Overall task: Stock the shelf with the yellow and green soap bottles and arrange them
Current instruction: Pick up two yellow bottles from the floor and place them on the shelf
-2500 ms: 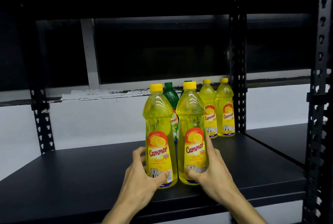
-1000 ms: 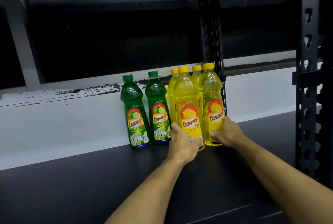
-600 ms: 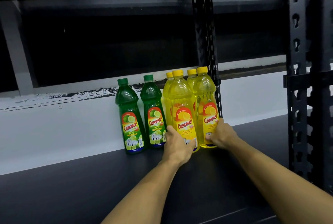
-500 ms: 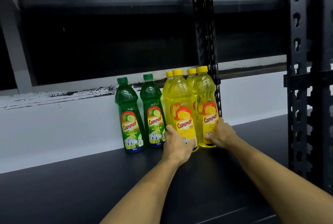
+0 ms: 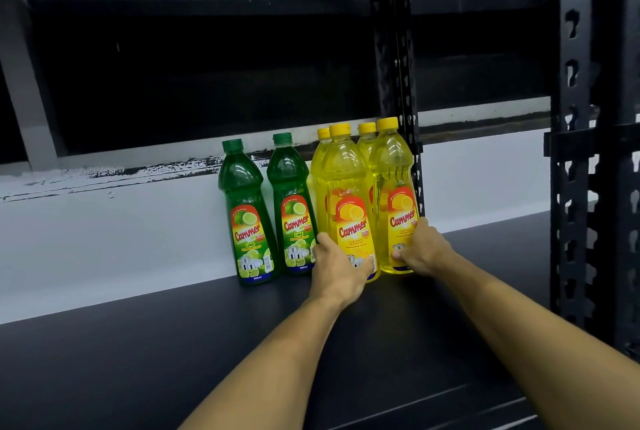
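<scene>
Two green lime soap bottles (image 5: 247, 211) (image 5: 294, 208) stand upright at the back of the black shelf (image 5: 138, 360). To their right stand yellow lemon bottles in two rows. My left hand (image 5: 341, 268) grips the base of the front left yellow bottle (image 5: 348, 201). My right hand (image 5: 424, 249) grips the base of the front right yellow bottle (image 5: 393, 187). Two more yellow bottles (image 5: 323, 149) (image 5: 366, 138) stand behind these, mostly hidden. All bottles stand close together beside the rear upright.
A black perforated rear post (image 5: 394, 66) rises just behind the yellow bottles. A front post (image 5: 571, 152) stands at the right. A white wall band (image 5: 104, 239) runs behind the shelf, with a dark window above. Bare shelf surface stretches to the left.
Since 2.5 s ago both hands slid the two front yellow bottles from the shelf's front back against the rear row. In the last second the hands and bottles have barely moved.
</scene>
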